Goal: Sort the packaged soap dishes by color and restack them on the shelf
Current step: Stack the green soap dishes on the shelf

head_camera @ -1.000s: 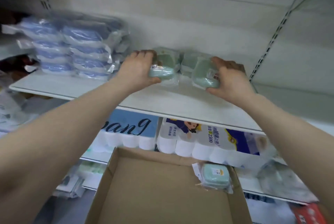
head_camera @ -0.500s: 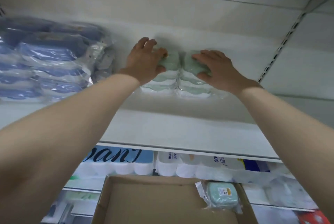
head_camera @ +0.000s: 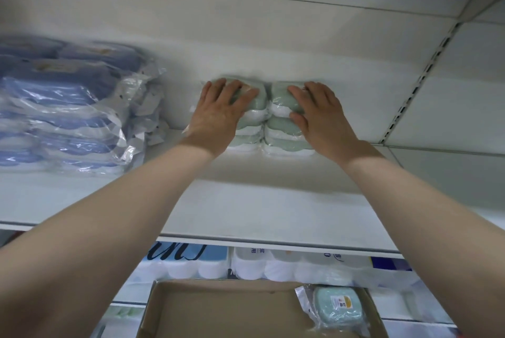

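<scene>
Both hands, the left hand (head_camera: 221, 113) and right hand (head_camera: 318, 115), lie spread flat atop two side-by-side stacks of plastic-wrapped green soap dishes (head_camera: 276, 130) at the white shelf (head_camera: 246, 201)'s back; one remaining green dish (head_camera: 337, 307) lies below them, nearer the right.

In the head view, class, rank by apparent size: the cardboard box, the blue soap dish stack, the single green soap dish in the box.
1. Cardboard box, cropped and nearest, so unsure
2. Blue soap dish stack
3. Single green soap dish
</scene>
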Action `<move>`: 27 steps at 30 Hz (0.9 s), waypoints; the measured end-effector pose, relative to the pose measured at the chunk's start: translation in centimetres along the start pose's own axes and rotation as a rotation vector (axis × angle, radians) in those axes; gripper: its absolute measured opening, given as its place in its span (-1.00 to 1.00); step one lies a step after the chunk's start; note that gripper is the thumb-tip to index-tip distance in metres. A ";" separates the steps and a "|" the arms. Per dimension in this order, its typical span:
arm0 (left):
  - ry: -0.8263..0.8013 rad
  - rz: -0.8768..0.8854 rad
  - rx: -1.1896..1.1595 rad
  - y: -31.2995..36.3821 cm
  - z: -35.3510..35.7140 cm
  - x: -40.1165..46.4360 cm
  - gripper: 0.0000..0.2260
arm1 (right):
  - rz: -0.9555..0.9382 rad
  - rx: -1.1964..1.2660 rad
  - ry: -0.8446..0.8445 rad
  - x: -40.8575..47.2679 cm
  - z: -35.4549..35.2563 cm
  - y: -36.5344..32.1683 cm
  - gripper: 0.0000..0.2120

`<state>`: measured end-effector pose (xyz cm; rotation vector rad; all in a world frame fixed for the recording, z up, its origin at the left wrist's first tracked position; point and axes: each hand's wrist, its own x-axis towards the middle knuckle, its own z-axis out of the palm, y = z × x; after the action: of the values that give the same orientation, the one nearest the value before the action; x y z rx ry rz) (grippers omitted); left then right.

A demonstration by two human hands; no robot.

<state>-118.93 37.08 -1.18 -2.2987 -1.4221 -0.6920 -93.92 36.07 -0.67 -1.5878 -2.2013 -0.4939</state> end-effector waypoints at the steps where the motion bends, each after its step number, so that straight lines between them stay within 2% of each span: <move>1: -0.014 -0.006 0.019 0.0 -0.1 0.2 -0.54 | 0.012 -0.004 -0.015 0.2 -0.1 -0.1 -0.49; 6: -0.040 -0.026 0.041 0.7 -0.4 0.0 -0.52 | 0.035 -0.050 -0.062 -0.3 -1.0 -0.7 -0.45; 11: 0.046 -0.033 -0.045 1.8 -1.8 -1.0 -0.57 | 0.037 -0.062 -0.102 -1.1 -2.5 -0.2 -0.43; 16: 0.030 -0.006 -0.046 3.4 -4.0 -3.7 -0.56 | 0.016 -0.065 -0.115 -3.5 -5.4 0.1 -0.42; 21: 0.010 -0.052 -0.048 7.1 -6.6 -7.2 -0.59 | -0.031 -0.053 -0.088 -8.6 -8.0 0.0 -0.40; 27: 0.066 -0.006 -0.125 12.8 -7.5 -13.5 -0.60 | -0.120 -0.045 -0.015 -18.4 -8.8 0.5 -0.44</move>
<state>-114.17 17.73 -3.28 -2.3428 -1.3928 -0.8730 -87.21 16.91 -2.14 -1.4918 -2.3223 -0.5724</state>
